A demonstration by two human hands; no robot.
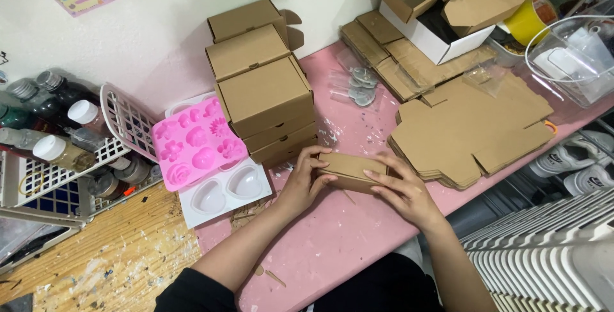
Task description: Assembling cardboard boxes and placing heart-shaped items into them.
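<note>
Near the middle of the frame, on the pink table [345, 235]: a small brown box [350, 170], held from both sides, left hand [306, 181] with fingers curled and pressed on its left end, right hand [404, 190] with fingers a bit spread and flat on its top and right end. Just above, in the upper middle: a stack of closed brown boxes [263, 91]. To the left: a pink flower mold [197, 147] on a white heart mold [225, 192], and to the right, a pile of flat cardboard [470, 129].
</note>
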